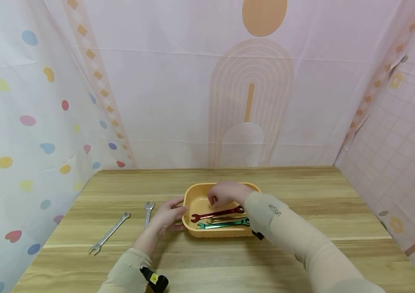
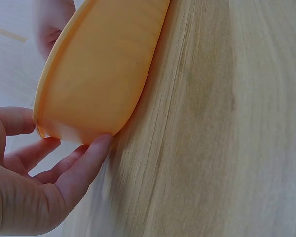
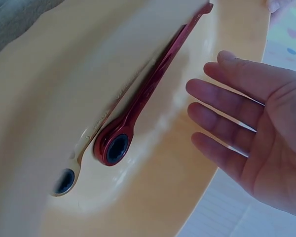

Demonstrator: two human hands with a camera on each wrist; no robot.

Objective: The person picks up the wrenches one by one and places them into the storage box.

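Head camera first: I see my left hand (image 1: 168, 215) against the left end of the yellow tray (image 1: 192, 200), fingers nearly straight and touching its rim. My right hand (image 1: 225, 193) hovers over the tray with the fingers bent down loosely, holding nothing as far as I can see. Inside the tray lie a red wrench (image 1: 217, 213), a gold wrench (image 1: 225, 219) and a green wrench (image 1: 223, 224), side by side. On the wooden table (image 1: 320, 203), left of the tray, lie a short silver wrench (image 1: 148, 212) and a long silver wrench (image 1: 109, 233).

Left wrist camera: the fingertips (image 2: 96, 148) press at the tray's outer wall (image 2: 103, 74) near its lower corner; the thumb sits by the rim. The hand is open, not curled around.

Right wrist camera: the right hand (image 3: 256, 133) is spread open, fingers straight and a little apart, above the tray floor and just beside the red wrench (image 3: 148, 94), not touching it. The gold wrench (image 3: 89, 143) lies against the red one; its far end is blurred.
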